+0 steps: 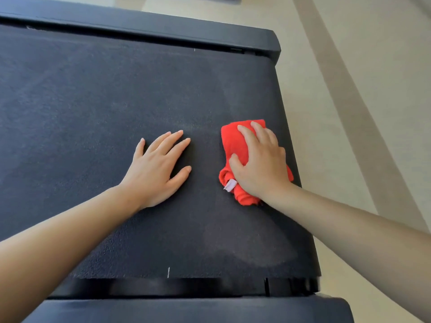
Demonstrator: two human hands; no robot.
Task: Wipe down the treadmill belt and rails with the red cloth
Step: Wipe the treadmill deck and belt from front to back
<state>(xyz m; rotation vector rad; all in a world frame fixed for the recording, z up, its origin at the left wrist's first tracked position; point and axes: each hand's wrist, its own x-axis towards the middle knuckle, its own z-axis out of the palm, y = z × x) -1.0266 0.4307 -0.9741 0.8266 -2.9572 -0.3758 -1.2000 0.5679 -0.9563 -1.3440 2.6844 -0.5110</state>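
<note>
The right hand (258, 159) is pressing on the bunched red cloth (235, 141), thumb hooking it, near the right edge of the belt (93, 113). The left hand (158, 164) is lying flat, holding nothing, just left of it.

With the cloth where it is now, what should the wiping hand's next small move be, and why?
Probably slide the right hand and the red cloth it grips forward along the belt, toward the far rail. The cloth sits at the belt's right edge, a paler patch lies just ahead, and the left hand rests flat beside it, blocking a leftward stroke.
</note>
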